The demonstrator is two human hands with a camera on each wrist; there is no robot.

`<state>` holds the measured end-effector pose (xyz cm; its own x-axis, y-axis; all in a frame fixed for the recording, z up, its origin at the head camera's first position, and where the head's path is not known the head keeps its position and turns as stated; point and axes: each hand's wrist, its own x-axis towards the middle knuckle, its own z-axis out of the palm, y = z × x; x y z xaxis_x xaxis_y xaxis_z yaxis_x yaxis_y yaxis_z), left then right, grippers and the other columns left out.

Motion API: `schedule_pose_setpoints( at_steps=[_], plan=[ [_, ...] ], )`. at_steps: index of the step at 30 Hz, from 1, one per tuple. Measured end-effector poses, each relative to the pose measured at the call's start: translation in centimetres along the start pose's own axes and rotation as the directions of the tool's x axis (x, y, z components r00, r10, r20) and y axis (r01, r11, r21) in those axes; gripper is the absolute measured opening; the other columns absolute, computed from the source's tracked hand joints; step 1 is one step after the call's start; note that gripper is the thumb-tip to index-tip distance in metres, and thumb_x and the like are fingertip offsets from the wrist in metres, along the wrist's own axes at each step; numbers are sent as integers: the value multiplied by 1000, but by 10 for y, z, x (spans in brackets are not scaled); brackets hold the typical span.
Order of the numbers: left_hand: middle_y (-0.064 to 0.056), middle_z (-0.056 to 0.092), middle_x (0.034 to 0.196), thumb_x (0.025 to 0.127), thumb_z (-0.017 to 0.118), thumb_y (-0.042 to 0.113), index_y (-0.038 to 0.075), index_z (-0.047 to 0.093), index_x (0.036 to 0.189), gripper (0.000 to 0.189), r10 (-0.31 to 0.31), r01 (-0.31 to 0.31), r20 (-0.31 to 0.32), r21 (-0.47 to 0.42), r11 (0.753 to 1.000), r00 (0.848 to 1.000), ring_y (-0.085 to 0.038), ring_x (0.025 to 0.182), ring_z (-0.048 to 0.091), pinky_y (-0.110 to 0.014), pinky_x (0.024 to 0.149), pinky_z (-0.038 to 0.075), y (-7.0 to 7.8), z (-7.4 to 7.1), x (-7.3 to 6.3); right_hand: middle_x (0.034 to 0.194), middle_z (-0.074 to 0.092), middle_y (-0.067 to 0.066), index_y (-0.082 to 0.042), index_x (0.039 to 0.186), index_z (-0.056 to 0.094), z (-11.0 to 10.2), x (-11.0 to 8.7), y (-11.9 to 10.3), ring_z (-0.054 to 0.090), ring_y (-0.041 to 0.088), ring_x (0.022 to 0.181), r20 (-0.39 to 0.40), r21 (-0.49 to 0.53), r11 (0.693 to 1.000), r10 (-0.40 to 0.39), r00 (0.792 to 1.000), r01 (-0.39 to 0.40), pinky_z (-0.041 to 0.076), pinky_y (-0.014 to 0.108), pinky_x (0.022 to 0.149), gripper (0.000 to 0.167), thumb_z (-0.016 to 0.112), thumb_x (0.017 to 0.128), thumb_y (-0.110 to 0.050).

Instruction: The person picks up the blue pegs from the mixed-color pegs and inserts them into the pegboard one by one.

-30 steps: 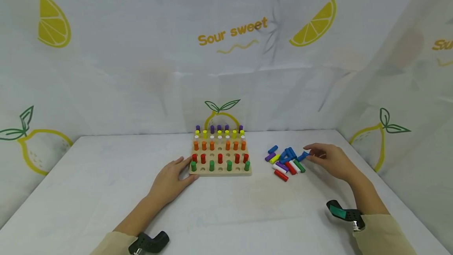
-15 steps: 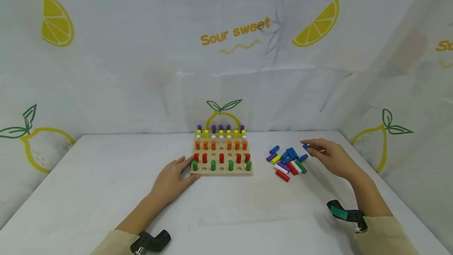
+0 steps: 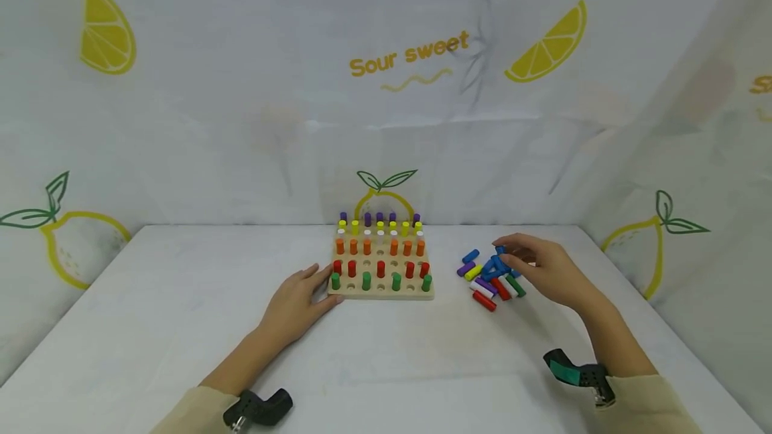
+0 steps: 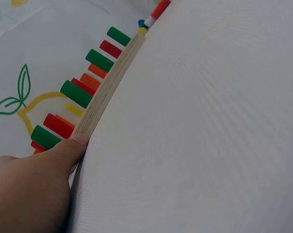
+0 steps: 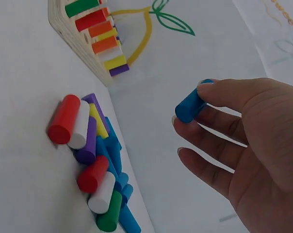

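A wooden pegboard (image 3: 382,296) with rows of upright coloured pegs stands near the back of the table. My left hand (image 3: 293,307) rests at its front left corner, the fingers fairly straight along the side; in the left wrist view the thumb (image 4: 71,149) presses the front edge. In the right wrist view, thumb and fingertips of my right hand (image 5: 253,121) pinch a blue peg (image 5: 189,108). That hand hovers over a loose pile of pegs, among them a red peg (image 3: 484,301), a green peg (image 3: 516,286) and a yellow peg (image 3: 473,272).
The pile lies on the white table (image 3: 386,367) to the right of the board. Right behind the board rises a white curtain (image 3: 241,119) printed with lemons. Each wrist carries a black strap device, such as the left wrist mount (image 3: 258,408).
My right hand has lifted the blue peg from the right side of the pile and moved it left over the other pegs. The left hand has stayed at the board's corner.
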<state>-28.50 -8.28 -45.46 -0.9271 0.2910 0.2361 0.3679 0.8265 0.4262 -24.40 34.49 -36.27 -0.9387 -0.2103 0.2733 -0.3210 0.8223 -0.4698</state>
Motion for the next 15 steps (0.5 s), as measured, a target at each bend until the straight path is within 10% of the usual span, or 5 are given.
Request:
schedule_pose_setpoints(
  at_steps=[6, 15],
  plan=[
    [-22, 58, 145, 90, 72, 50, 13, 59, 143, 66, 36, -35, -14, 28, 999, 999, -42, 134, 56, -58, 111, 46, 3, 0, 2, 112, 74, 14, -8, 124, 65, 14, 10, -19, 74, 34, 100, -48, 40, 999, -9, 999, 11, 64, 42, 81, 26, 65, 99, -13],
    [-21, 61, 142, 87, 75, 51, 14, 62, 140, 66, 39, -38, -37, 21, 999, 999, -40, 133, 57, -58, 112, 45, 3, 0, 1, 112, 73, 16, -8, 125, 64, 33, 45, -46, 74, 34, 102, -83, 108, 994, 8, 997, 1, 64, 45, 83, 28, 66, 98, -15]
  ],
)
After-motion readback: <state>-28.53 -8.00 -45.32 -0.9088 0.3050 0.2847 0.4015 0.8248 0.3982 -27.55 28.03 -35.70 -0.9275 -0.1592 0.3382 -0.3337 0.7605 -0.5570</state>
